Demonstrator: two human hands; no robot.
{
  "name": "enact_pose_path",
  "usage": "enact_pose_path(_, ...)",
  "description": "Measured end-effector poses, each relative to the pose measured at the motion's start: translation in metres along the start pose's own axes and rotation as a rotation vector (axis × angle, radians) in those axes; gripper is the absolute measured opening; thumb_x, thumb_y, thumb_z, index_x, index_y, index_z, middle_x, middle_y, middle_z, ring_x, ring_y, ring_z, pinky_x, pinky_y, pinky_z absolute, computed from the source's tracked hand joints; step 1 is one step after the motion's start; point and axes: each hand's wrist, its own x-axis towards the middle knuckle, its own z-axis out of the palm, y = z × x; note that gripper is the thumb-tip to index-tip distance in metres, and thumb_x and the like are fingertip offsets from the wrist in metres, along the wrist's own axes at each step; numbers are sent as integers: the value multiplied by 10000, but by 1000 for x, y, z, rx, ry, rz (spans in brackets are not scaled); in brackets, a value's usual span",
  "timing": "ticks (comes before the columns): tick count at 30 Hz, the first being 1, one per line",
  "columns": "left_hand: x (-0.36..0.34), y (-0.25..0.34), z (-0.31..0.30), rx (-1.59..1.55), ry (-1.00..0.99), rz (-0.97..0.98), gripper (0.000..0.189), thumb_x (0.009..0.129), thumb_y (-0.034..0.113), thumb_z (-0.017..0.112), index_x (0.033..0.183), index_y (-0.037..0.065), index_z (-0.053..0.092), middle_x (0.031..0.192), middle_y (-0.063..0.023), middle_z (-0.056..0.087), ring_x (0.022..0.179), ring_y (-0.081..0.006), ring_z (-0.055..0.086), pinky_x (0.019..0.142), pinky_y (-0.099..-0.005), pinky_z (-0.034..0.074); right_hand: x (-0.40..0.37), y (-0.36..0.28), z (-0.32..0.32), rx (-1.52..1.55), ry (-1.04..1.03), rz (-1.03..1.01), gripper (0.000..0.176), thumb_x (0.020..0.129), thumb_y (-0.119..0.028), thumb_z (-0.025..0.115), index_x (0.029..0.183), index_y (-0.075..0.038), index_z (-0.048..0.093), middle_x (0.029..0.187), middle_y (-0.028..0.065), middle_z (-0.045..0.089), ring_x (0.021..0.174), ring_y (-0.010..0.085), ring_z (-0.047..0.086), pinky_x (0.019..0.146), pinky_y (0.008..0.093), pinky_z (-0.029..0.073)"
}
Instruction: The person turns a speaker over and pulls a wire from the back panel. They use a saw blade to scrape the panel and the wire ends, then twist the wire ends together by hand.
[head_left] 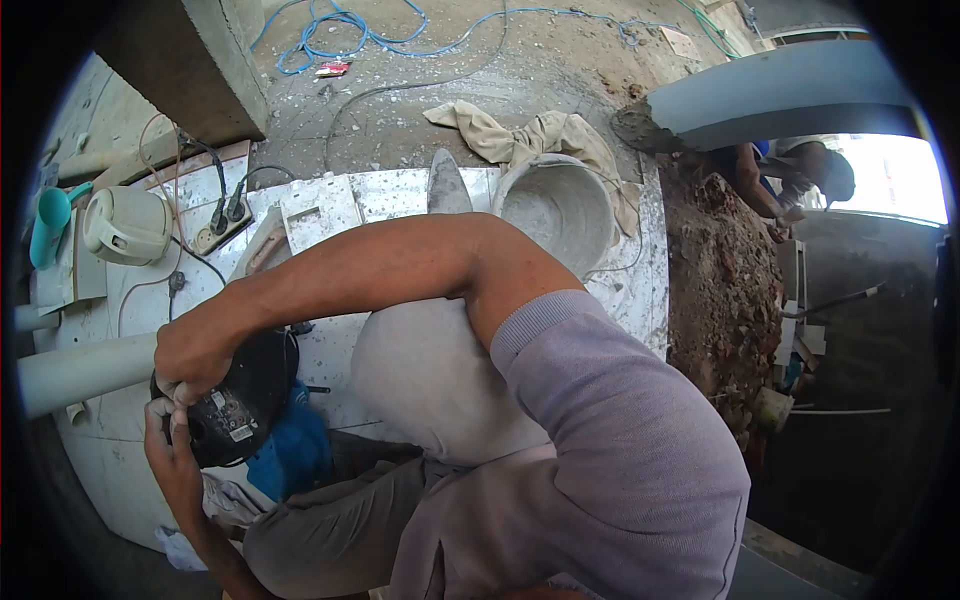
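My right arm reaches across the view, and my right hand (197,350) is closed, its fingertips pinched together. Just below it, my left hand (172,432) also has its fingers pressed together. The fingertips of both hands meet at the edge of a black rounded object (255,400) that carries a small white label. Whatever lies between the fingers is too small or hidden to make out. A blue cloth-like item (292,450) lies against the black object. Behind my right hand runs a thick white pipe (85,376).
A dusty bucket (555,215) stands beside a beige cloth (570,135). Near it, a pointed grey blade (448,185) sticks up. A power strip (220,230) with plugs and a cream appliance (125,225) sit at left. Another person (770,180) bends at upper right, beyond loose soil (715,270).
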Motion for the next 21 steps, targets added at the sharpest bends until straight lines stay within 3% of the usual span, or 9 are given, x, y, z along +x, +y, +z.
enact_pose_path(8, 0, 0, -2, 20, -26, 36, 132, 956, 137, 473, 902, 16, 466, 799, -39, 432, 761, -126, 393, 709, -248, 344, -2, -1, 1, 81, 8, -31, 312, 813, -390, 652, 873, -85, 682, 795, 156, 659, 759, 324, 624, 709, 412, 482)
enact_pose_path(10, 1, -4, -3, 18, -37, 34, 130, 955, 135, 475, 903, 17, 469, 799, -38, 438, 761, -122, 394, 708, -247, 346, -4, -5, -2, 40, 8, -24, 221, 783, -279, 676, 866, -74, 689, 776, 145, 665, 757, 317, 636, 695, 403, 489)
enact_pose_path(17, 1, -8, -3, -70, -32, -41, 108, 946, 123, 491, 910, 22, 490, 801, -23, 465, 741, -109, 423, 681, -252, 371, -1, 2, 3, -9, 46, -41, 178, 775, -187, 580, 818, -35, 662, 754, 192, 640, 731, 364, 617, 687, 430, 481)
enact_pose_path(21, 0, 10, -4, 19, 9, 40, 97, 892, 105, 541, 920, 13, 532, 784, -68, 524, 723, -141, 481, 681, -282, 410, -12, -12, -12, 110, 68, -17, 202, 800, -204, 579, 822, -9, 625, 719, 230, 597, 686, 403, 586, 645, 443, 464)
